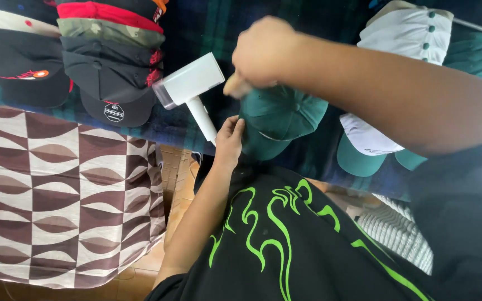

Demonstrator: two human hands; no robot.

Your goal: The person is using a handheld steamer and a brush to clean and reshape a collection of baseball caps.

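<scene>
A dark blue-and-green plaid cloth (207, 22) covers the table across the top of the frame. At left hangs a brown-and-cream cloth with a curved geometric pattern (57, 195). Tan floor tiles (177, 184) show at lower centre, evenly lit.

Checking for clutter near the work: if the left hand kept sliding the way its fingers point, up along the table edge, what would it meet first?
Probably the white handheld device: the left hand, gripping the green cap's brim, has its handle just beside the fingertips, though depth is unclear.

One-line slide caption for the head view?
Left hand steadies a green cap while the right hand brushes it.
</scene>
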